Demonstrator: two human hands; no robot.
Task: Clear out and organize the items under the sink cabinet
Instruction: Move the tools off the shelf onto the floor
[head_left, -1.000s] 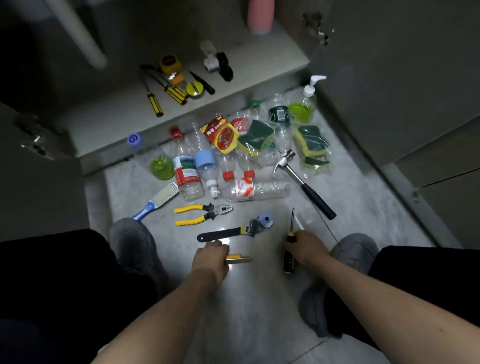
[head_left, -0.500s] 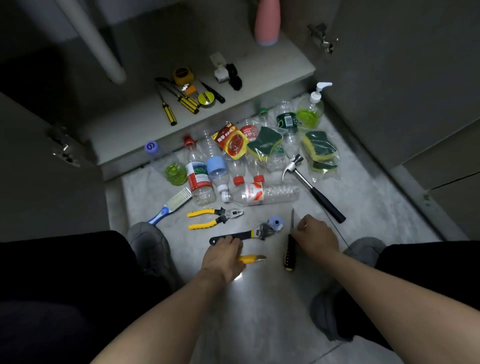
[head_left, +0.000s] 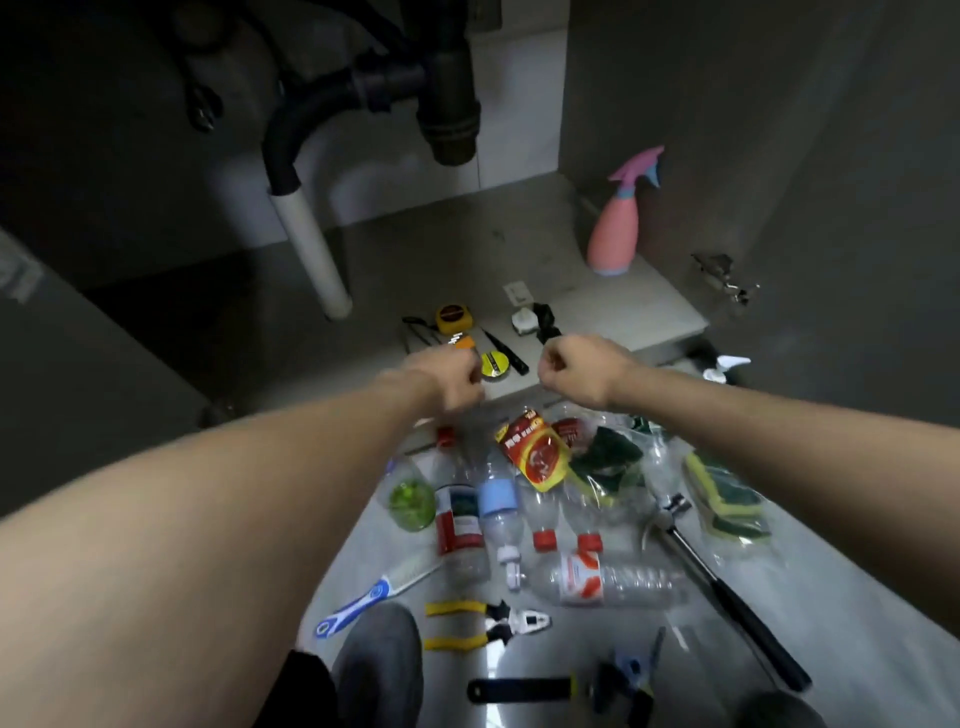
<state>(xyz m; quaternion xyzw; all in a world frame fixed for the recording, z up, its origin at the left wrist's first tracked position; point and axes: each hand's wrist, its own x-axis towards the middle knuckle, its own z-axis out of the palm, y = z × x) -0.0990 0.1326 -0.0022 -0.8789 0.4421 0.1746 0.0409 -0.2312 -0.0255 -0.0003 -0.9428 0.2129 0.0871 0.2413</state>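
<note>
Both my arms stretch forward over the front edge of the cabinet floor (head_left: 467, 260). My left hand (head_left: 452, 379) is curled over the spot where the yellow-and-black screwdrivers lie, and it hides them. Its grip cannot be made out. A yellow tape roll (head_left: 493, 362), an orange piece (head_left: 464, 341) and a yellow tape measure (head_left: 453, 317) sit just beyond it. My right hand (head_left: 576, 369) is a closed fist with nothing seen in it, just in front of a white plug (head_left: 522, 321) and a black item (head_left: 545, 317).
A pink spray bottle (head_left: 615, 234) stands at the cabinet's back right, under dark drain pipes (head_left: 447, 104). On the floor tiles lie plastic bottles (head_left: 613, 579), sponges (head_left: 727, 499), a red packet (head_left: 535, 452), a hammer (head_left: 727, 597), pliers (head_left: 483, 623), a wrench (head_left: 519, 690) and a brush (head_left: 363, 603).
Both hands left the tools near my knees and reached forward to the cabinet edge. The view tilted up, showing the pipes and the whole spray bottle.
</note>
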